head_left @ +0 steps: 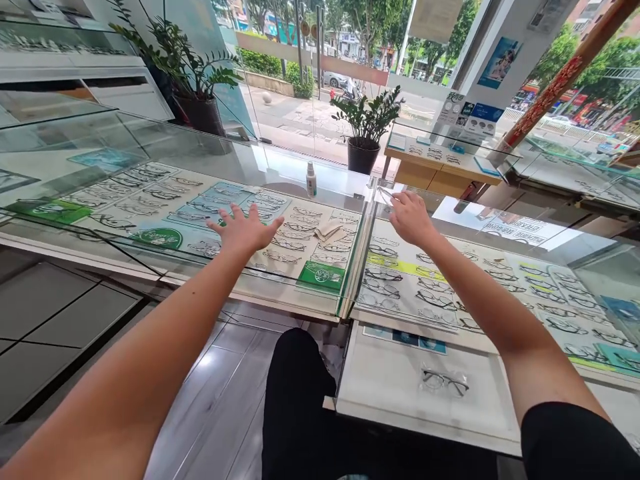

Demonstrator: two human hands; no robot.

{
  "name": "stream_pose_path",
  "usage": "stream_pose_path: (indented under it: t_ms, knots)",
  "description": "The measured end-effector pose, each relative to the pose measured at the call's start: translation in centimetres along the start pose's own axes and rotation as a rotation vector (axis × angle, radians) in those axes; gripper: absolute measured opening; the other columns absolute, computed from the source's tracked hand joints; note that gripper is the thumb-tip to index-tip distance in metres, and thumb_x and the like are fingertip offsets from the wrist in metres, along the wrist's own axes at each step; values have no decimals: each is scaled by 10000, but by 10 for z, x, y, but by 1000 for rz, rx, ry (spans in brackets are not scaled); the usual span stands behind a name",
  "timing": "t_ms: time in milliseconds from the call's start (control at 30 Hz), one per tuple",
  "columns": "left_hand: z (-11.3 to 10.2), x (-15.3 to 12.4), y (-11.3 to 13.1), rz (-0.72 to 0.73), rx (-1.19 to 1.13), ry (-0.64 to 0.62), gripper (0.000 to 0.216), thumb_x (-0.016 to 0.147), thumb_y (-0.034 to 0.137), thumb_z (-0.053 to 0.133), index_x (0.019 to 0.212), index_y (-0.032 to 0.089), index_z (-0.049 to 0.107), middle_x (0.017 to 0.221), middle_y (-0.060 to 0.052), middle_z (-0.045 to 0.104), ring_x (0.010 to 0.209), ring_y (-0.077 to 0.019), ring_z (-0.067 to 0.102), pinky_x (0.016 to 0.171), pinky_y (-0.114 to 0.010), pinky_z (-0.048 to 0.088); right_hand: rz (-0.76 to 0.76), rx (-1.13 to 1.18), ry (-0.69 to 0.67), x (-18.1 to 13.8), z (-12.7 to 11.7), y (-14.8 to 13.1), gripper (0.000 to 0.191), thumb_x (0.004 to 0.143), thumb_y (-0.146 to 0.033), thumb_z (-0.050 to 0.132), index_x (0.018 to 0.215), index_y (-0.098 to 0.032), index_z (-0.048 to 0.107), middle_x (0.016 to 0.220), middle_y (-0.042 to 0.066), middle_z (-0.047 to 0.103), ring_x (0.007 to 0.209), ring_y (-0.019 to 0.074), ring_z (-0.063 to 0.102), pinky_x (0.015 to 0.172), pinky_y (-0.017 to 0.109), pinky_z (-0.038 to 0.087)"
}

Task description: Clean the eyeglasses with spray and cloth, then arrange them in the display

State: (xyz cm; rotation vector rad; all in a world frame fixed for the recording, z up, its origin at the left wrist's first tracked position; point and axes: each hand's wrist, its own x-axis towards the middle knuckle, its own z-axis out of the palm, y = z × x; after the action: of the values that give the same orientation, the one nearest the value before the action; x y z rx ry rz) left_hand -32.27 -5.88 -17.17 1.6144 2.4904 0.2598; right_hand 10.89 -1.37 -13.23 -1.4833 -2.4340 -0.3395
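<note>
My left hand [245, 230] hovers flat over the left glass counter [150, 143], fingers spread and holding nothing. A folded beige cloth [330, 231] lies on the glass just right of it. My right hand [411, 217] reaches across the right glass counter [590, 257]. Its fingertips are pinched on the end of a thin, clear-framed pair of glasses [385, 194] that rests on the glass top. Rows of eyeglass frames [400, 287] lie on display under both counter tops.
A small white spray bottle [311, 179] stands at the back of the left counter. An open white drawer [380, 380] below the right counter holds one bagged pair of glasses [444, 381]. Potted plants [365, 137] stand by the window. My dark-trousered knee [300, 393] is below.
</note>
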Motion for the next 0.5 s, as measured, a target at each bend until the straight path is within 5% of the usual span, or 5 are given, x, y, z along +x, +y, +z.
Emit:
stream_pose_path:
  t_ms: [167,300,500]
  knots:
    - [-4,-1,2,35,-22,-6,1196,1044,931,303,1885,83,249,1957,-325,48,1806,-608,29,1344,-909,25,-91,28,-35,-82,-34,-38,629,1176,-381,367,1620,-47,664,1734,214,626,1663,430,442,1381,632,357]
    - [-3,2,1,38,-15,-5,1211,1040,951,281,1890,91,229,1958,-323,33,1802,-619,8,1335,-921,66,-93,-25,-142,-141,-35,-67,634,1190,-370,372,1607,2,669,1729,249,630,1657,446,463,1370,629,382]
    - [-3,5,2,27,4,-7,1220,1026,963,253,1895,106,223,1958,-321,27,1803,-617,29,1342,-912,94,-43,-26,-171,-167,-26,-75,637,1186,-389,403,1626,-5,656,1822,246,530,1700,450,423,1395,644,358]
